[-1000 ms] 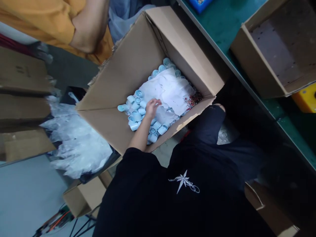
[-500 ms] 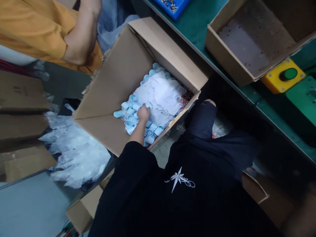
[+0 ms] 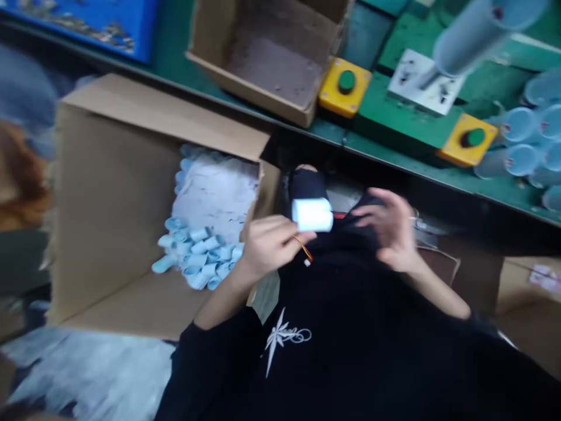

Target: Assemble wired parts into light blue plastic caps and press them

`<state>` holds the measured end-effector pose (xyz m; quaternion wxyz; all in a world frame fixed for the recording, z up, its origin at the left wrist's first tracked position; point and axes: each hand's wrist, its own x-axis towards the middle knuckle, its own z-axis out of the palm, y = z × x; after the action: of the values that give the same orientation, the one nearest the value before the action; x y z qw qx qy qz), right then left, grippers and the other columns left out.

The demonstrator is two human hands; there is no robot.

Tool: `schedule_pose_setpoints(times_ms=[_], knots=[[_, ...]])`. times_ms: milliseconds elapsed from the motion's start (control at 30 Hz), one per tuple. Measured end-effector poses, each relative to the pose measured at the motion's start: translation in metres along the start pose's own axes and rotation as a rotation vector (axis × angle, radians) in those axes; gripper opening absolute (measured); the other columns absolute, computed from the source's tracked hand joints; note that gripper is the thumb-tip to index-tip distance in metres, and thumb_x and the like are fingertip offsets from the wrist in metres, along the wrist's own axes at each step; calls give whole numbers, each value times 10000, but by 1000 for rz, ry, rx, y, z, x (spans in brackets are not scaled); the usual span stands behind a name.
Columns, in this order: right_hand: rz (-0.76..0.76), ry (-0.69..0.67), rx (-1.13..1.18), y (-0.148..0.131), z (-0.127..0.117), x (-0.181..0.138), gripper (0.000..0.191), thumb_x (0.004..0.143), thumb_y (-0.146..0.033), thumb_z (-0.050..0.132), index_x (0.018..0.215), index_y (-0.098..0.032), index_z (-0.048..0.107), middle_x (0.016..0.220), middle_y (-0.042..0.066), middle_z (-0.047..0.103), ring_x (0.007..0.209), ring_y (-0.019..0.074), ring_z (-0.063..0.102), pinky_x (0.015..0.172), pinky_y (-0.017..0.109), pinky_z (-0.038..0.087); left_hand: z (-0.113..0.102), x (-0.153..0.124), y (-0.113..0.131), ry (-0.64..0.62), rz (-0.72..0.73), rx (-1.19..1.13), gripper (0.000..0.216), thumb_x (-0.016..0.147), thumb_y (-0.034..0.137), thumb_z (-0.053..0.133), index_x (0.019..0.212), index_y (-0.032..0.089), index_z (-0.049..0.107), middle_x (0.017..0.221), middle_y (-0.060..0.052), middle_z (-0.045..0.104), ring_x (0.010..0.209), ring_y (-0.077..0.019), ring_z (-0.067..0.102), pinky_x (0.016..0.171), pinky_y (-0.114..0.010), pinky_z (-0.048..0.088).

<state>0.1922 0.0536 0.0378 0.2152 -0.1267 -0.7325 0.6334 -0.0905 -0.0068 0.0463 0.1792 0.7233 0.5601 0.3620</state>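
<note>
Between the fingers and thumb of my left hand (image 3: 272, 244) is a light-blue plastic cylinder (image 3: 312, 215), held above my lap. Thin red, yellow and dark wires (image 3: 305, 250) with a small white connector hang below it. To the right of the cylinder, my right hand (image 3: 391, 229) is raised and holds nothing, its fingers apart and a little blurred. At my left stands a large cardboard box (image 3: 103, 193) with many similar light-blue pieces (image 3: 204, 254) heaped beside a white sheet (image 3: 210, 190).
Along the green bench (image 3: 173, 58) stand a blue tray (image 3: 142, 29) of small metal parts, an open carton (image 3: 263, 88), and yellow boxes with green buttons (image 3: 346, 82). Larger blue cylinders (image 3: 521, 159) crowd the right end. Clear plastic bags (image 3: 109, 368) lie at lower left.
My left hand has come out of the cardboard box with a blue cylinder, over my lap. My right hand has come into view. The view has swung right, showing more bench.
</note>
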Motion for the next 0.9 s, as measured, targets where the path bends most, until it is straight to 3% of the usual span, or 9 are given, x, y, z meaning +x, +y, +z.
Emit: schedule_pose_setpoints(times_ms=[33, 133, 267, 367, 433, 533, 667, 767, 900], knots=[[56, 91, 83, 4, 2, -8, 827, 1068, -758, 398, 1434, -44, 598, 1165, 128, 713, 856, 131, 663, 714, 228, 610, 7, 11, 24, -89, 69, -92, 188, 976, 397, 794, 950, 213, 770, 631, 53, 628, 553, -92, 547, 630, -225, 495], [191, 285, 466, 18, 1, -25, 743, 999, -650, 697, 1536, -166, 526, 1042, 61, 721, 780, 116, 686, 680, 195, 576, 24, 34, 64, -256, 1, -236, 479, 1034, 371, 718, 1479, 226, 619, 619, 103, 615, 488, -77, 525, 607, -189, 526], [95, 184, 633, 25, -9, -42, 841, 876, -498, 880, 1573, -197, 517, 1106, 70, 762, 868, 141, 731, 733, 196, 563, 43, 44, 68, -303, -70, -59, 626, 1040, 233, 573, 1647, 186, 424, 633, 86, 615, 537, -114, 606, 604, -206, 521], [-20, 28, 467, 22, -15, -48, 995, 842, -400, 910, 1684, -239, 404, 1206, 75, 786, 885, 122, 725, 794, 197, 553, 54, 50, 68, -417, -23, 32, 690, 990, 206, 558, 1659, 162, 393, 715, 40, 693, 655, -164, 708, 608, -238, 510], [-61, 40, 414, 21, -16, -49, 893, 817, -360, 929, 1611, -233, 540, 1200, 67, 798, 866, 111, 719, 805, 190, 541, 57, 57, 70, -524, -36, -27, 641, 988, 185, 531, 1621, 187, 434, 722, 47, 704, 644, -160, 708, 602, -243, 492], [-110, 24, 613, 22, -18, -49, 720, 803, -424, 936, 1452, -212, 708, 1272, 124, 791, 1060, 198, 770, 908, 244, 564, 57, 67, 73, -605, -112, -123, 410, 1024, 181, 497, 1424, 216, 583, 672, 70, 682, 549, -133, 642, 586, -242, 456], [-108, -70, 807, 23, -18, -48, 858, 839, -437, 910, 1601, -252, 563, 1437, 182, 712, 1262, 255, 736, 1027, 307, 564, 60, 68, 72, -547, -81, 28, 137, 1048, 263, 562, 1109, 229, 680, 691, 37, 702, 560, -140, 641, 568, -255, 393], [-88, -123, 666, 24, -18, -47, 1041, 817, -309, 938, 1701, -250, 391, 1449, 185, 703, 1234, 207, 734, 1022, 269, 549, 65, 66, 74, -530, -21, 102, 160, 1061, 306, 569, 1135, 228, 687, 680, 34, 684, 573, -151, 647, 556, -258, 354], [-141, -79, 692, 21, -28, -52, 819, 874, -366, 892, 1596, -191, 548, 1338, 183, 759, 1104, 202, 771, 923, 254, 585, 61, 71, 80, -538, -86, -23, 160, 1039, 262, 576, 1166, 232, 668, 598, 87, 598, 486, -113, 562, 557, -237, 384]])
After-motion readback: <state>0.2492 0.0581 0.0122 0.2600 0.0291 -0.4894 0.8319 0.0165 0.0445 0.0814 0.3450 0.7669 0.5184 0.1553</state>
